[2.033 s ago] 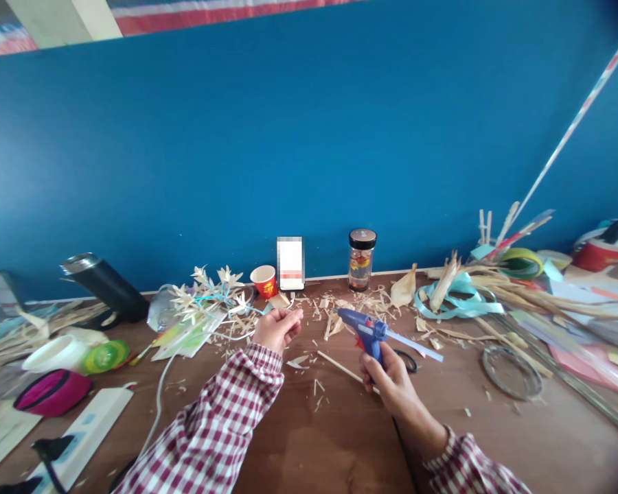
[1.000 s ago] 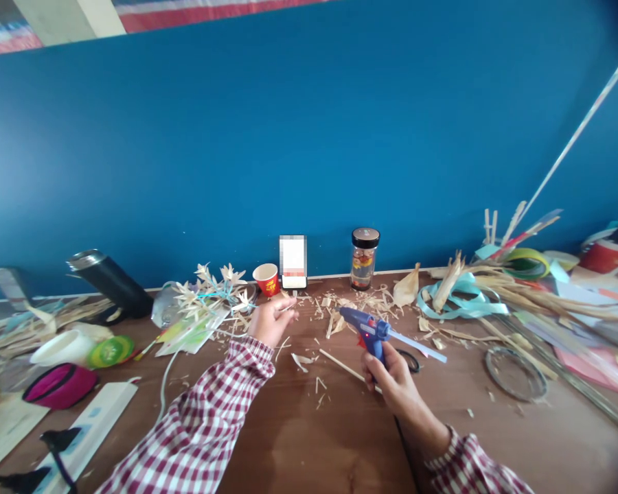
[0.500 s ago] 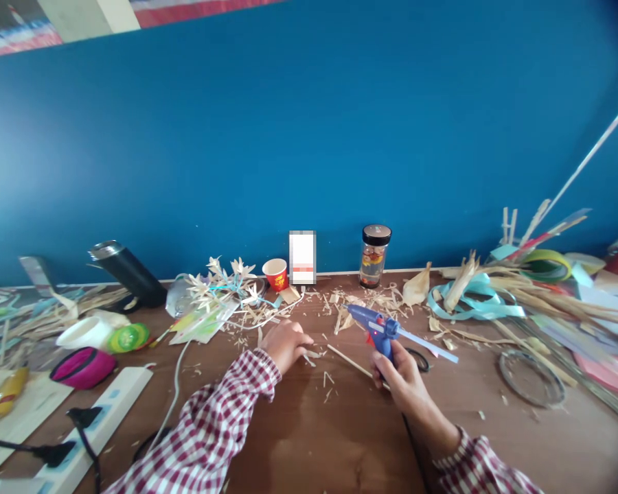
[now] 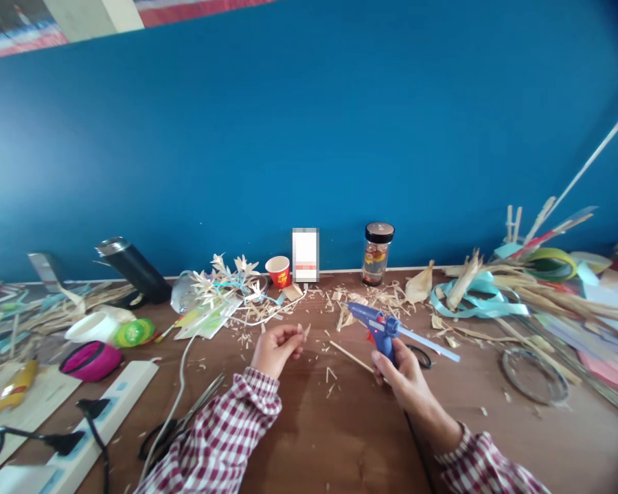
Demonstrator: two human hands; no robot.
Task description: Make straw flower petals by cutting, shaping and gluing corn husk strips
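My right hand (image 4: pixel 402 377) is wrapped round the grip of a blue glue gun (image 4: pixel 373 321), whose nozzle points left. A clear glue stick (image 4: pixel 427 342) juts from the gun's back end. A thin pale stick (image 4: pixel 349 356) runs in toward the right fingers; I cannot tell whether they hold it. My left hand (image 4: pixel 278 350) is closed in a pinch on a small pale husk piece (image 4: pixel 307 331), raised a little above the table. White husk flowers (image 4: pixel 231 281) on blue stems lie beyond the left hand.
Husk scraps litter the brown table (image 4: pixel 309 439). At the back stand a red paper cup (image 4: pixel 278 273) and a lidded jar (image 4: pixel 378 254). A power strip (image 4: pixel 108 412), scissors (image 4: pixel 206 398) and a pink pouch (image 4: pixel 90 361) lie left; blue ribbon (image 4: pixel 487 302) and a wire ring (image 4: pixel 534 376) lie right.
My left hand has lifted off the table with the pale husk piece in its fingers. The right hand with the glue gun has hardly moved. The view has shifted slightly.
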